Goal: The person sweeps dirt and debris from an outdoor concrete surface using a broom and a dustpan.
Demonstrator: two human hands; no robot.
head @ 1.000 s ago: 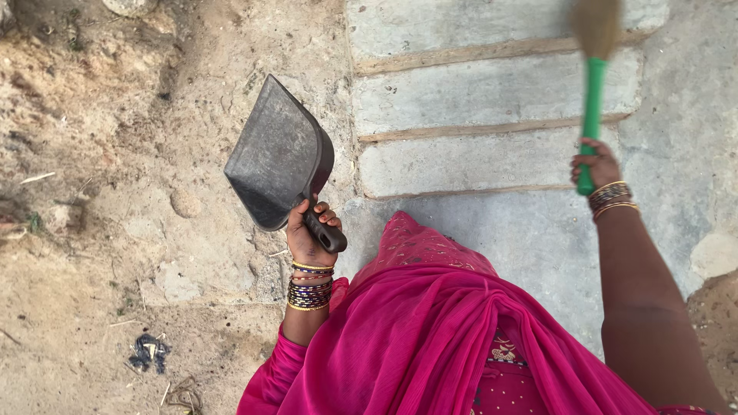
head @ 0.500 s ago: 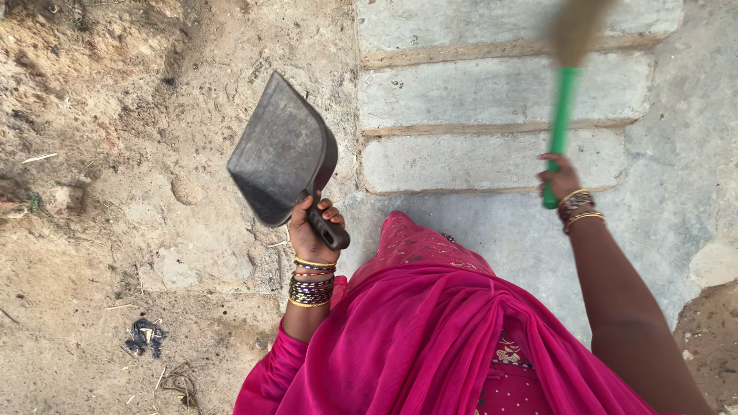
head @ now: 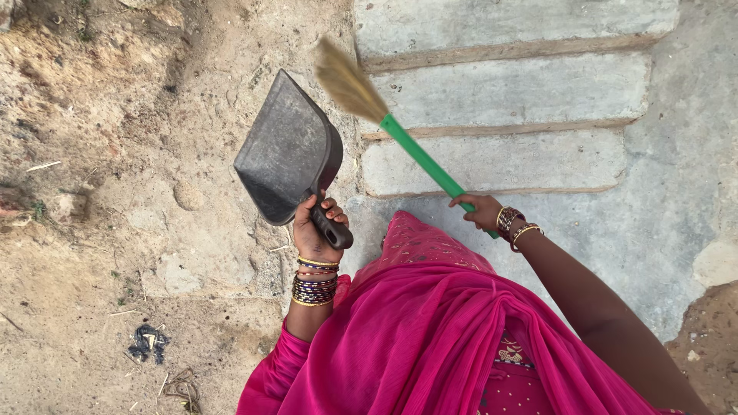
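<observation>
Head view shows the left hand (head: 317,230) gripping a dustpan (head: 286,150) above dirt, the right hand (head: 480,210) clasping a broom (head: 388,123) — sweeping seemingly underway — next likely needs the pan lowered.

Single head view, straight down, close over hands; dirt ground (head: 100,230) left, concrete steps (head: 523,92) right.

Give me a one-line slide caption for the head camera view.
Left hand holds a dark dustpan; right hand angles a green-handled broom toward it above concrete steps.
</observation>
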